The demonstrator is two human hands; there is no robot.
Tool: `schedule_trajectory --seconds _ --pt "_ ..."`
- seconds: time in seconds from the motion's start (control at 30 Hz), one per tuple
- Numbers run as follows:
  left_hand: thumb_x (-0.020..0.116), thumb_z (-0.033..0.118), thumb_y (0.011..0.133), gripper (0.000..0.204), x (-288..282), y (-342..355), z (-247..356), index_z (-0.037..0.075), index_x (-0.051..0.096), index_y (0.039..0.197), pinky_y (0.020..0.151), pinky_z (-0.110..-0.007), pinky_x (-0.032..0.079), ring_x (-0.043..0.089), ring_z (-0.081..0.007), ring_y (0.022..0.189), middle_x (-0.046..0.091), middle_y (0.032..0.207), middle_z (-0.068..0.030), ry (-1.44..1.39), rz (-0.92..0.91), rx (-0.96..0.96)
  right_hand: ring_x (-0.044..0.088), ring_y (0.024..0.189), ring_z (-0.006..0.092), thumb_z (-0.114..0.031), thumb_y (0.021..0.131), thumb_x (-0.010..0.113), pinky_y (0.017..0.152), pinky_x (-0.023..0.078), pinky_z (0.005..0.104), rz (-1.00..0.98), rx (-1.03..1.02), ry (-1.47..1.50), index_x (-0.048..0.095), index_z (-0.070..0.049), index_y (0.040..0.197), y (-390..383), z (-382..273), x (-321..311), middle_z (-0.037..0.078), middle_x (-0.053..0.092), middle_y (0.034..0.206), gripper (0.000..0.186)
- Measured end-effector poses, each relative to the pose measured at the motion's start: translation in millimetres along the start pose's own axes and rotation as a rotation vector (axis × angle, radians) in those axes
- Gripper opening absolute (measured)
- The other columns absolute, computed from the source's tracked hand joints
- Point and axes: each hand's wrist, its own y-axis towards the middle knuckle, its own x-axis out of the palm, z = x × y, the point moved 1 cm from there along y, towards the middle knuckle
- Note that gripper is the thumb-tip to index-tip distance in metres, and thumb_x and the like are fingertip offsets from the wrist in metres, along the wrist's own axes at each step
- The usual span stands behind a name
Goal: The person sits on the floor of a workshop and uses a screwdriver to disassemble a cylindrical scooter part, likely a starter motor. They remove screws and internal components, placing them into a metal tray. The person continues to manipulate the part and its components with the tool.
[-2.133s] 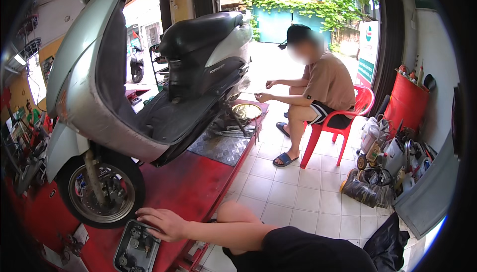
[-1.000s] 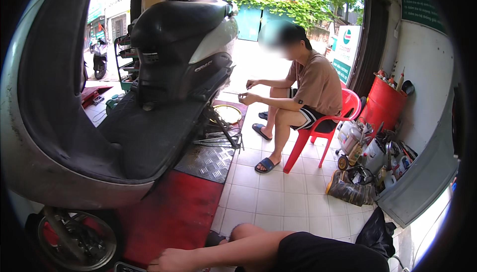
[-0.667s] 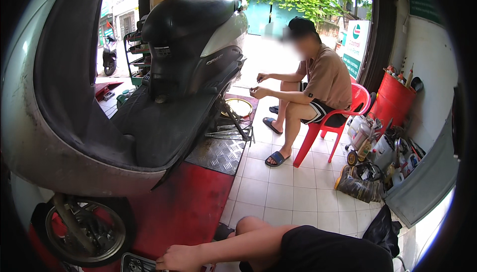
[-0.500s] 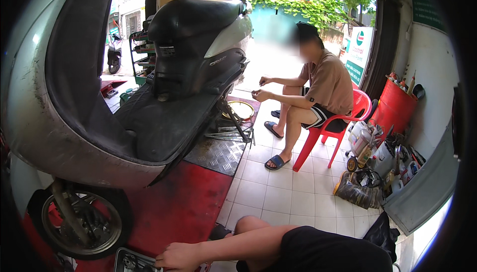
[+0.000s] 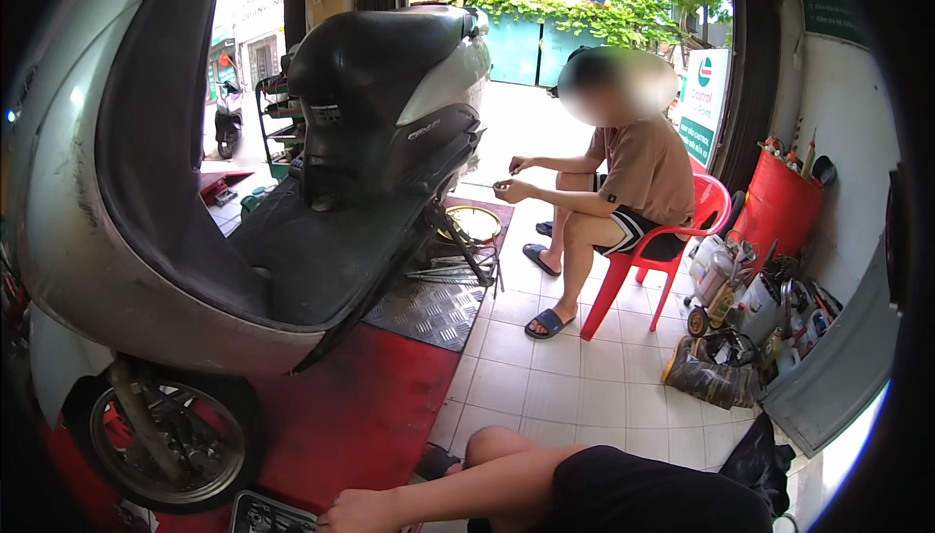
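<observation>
My right hand [image 5: 356, 512] is at the bottom edge, its bare arm reaching in from a black sleeve [image 5: 643, 489] at the lower right. Its fingers look curled, but the frame edge cuts off the tips, and whatever they hold is hidden. Just left of it lies a grey tool tray [image 5: 255, 512] with small dark metal pieces inside, partly cropped. My left hand is out of view. Above the tray stands the front wheel [image 5: 166, 445] of a silver and black scooter [image 5: 292, 270], parked on a red platform [image 5: 360, 406].
A person [image 5: 643, 163] in a brown shirt sits on a red plastic chair [image 5: 672, 260]. Behind the scooter's footboard lies a yellow-rimmed wheel [image 5: 474, 224] on a metal plate [image 5: 429, 314]. A red drum [image 5: 779, 202], bottles and a boot [image 5: 711, 377] line the right wall.
My right hand has drawn back a little to the right, off the tray's edge. The whole view has shifted slightly; the seated person's hands stay about where they were.
</observation>
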Motion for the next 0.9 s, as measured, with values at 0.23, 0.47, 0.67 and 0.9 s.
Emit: schedule_trajectory --seconds 0.23,0.47,0.67,0.9 --pt "0.069 0.034 0.089 0.061 -9.1 -3.1 12.8 0.0 0.052 0.137 0.094 -0.049 0.05 0.061 -0.0426 0.112 0.063 0.123 -0.025 0.043 0.008 0.051 0.069 0.074 0.0353 -0.034 0.087 0.058 0.062 0.056 0.0483 -0.013 0.024 -0.026 0.063 -0.008 0.091 -1.5 -2.7 3.3 0.013 0.069 0.086 0.027" --pt "0.068 0.033 0.09 0.057 32.9 6.3 -23.9 -0.002 0.054 0.133 0.094 -0.049 0.049 0.063 -0.0421 0.106 0.066 0.116 -0.0237 0.051 0.084 0.067 0.069 0.072 0.0354 -0.034 0.087 0.059 0.061 0.056 0.048 -0.028 0.066 -0.015 0.063 -0.007 0.093 -0.8 -8.7 -0.2 0.013 0.07 0.088 0.028" --pt "0.067 0.041 0.091 0.061 4.0 -5.1 -7.7 -0.002 0.056 0.131 0.093 -0.05 0.049 0.063 -0.0424 0.104 0.066 0.111 -0.0266 0.091 0.028 0.092 0.07 0.07 0.033 -0.033 0.084 0.061 0.06 0.056 0.0464 -0.097 -0.003 -0.085 0.064 -0.009 0.091 9.7 -18.8 14.6 0.012 0.069 0.079 0.026" --pt "0.068 0.042 0.09 0.062 2.4 -4.2 -4.3 -0.001 0.055 0.133 0.093 -0.05 0.05 0.063 -0.0441 0.106 0.066 0.114 -0.0273 0.086 0.018 0.039 0.07 0.073 0.0342 -0.033 0.084 0.061 0.062 0.057 0.0471 -0.105 0.07 -0.048 0.065 -0.008 0.09 6.6 -20.3 16.0 0.012 0.069 0.086 0.026"
